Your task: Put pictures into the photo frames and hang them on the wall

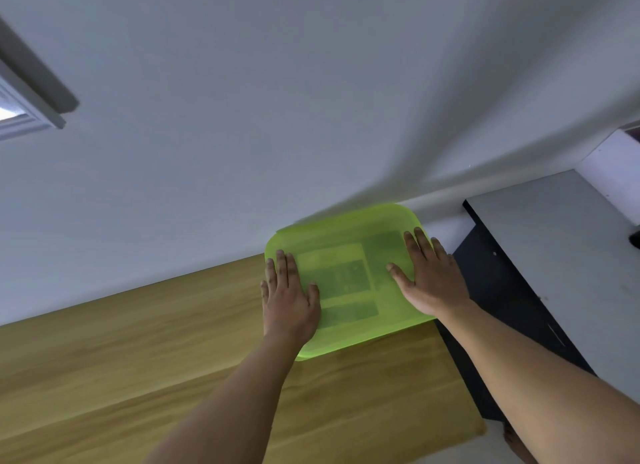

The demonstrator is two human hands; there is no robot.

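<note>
Green translucent plastic box (346,228) lies on the wooden table (138,342), just beside the white wall (277,100) at 12 o'clock. Dim rectangles show through its top. The 2 hands rest flat on it with fingers straight, gripping nothing: left hand (289,301) at 9 o'clock, right hand (429,276) at 3 o'clock. Grey cabinet (554,249) stands further out at 3 o'clock.

Bare left forearm (221,404) at six o'clock, bare right forearm (540,370) at four o'clock, both unsleeved to the frame edge. Left grip (289,299) and right grip (431,276) are bare too. At five o'clock, possibly a bare foot (516,444).
</note>
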